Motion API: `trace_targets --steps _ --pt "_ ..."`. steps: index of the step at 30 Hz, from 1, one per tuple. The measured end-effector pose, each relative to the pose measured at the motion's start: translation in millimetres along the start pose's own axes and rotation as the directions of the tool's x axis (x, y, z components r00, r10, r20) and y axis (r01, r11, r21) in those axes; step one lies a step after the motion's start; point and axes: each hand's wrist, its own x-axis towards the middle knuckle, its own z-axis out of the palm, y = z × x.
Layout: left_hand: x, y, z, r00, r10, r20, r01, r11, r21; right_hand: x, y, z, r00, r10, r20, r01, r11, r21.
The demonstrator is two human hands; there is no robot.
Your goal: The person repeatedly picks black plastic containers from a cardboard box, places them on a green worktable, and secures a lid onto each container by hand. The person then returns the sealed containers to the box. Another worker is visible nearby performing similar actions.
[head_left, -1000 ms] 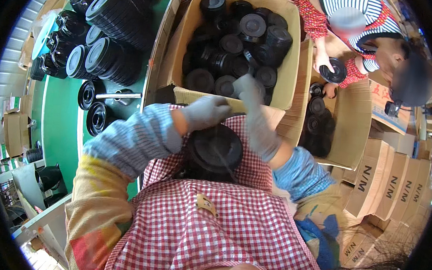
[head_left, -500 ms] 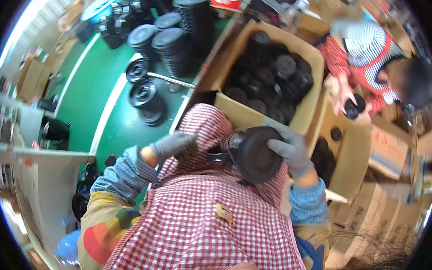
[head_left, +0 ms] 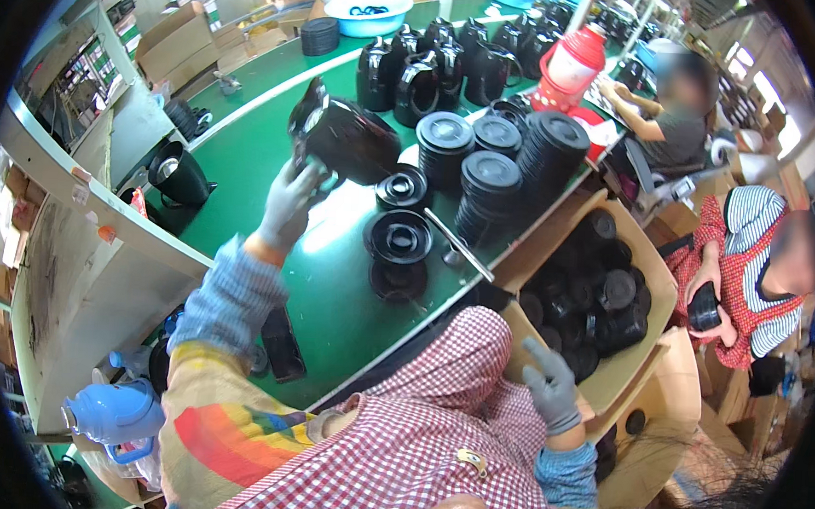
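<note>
My left hand [head_left: 288, 204], in a grey glove, reaches out over the green table and grips a glossy black jug [head_left: 356, 143] by its handle side. The jug is tipped over on its side in the air, close to the standing jugs. Just to its right on the table lie round black lids [head_left: 399, 237]. Above my lap, my gloved right hand [head_left: 552, 388] has its fingers apart and nothing in them. It is beside a cardboard box [head_left: 653, 309] full of round black parts [head_left: 599, 285].
Stacks of black discs [head_left: 494, 181] and a metal rod [head_left: 459, 245] are on the green table [head_left: 318, 291]. Black jugs [head_left: 416, 84] stand farther back beside a red-and-white jug [head_left: 572, 65]. A co-worker [head_left: 748, 263] at right holds a black part; another person [head_left: 678, 112] sits beyond.
The view has swung toward the table. A black jug, earlier at my lap in my right hand, is now out over the table in my left hand. My right hand has let go.
</note>
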Motion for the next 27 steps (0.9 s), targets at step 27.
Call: trace_targets --steps 27 --pt "109.6 41.2 -255.3 0.326 0.377 -0.867 0.937 -0.004 0.35 -94.1 174.2 8.0 0.869 0.495 0.018 -0.495 0.868 0.04"
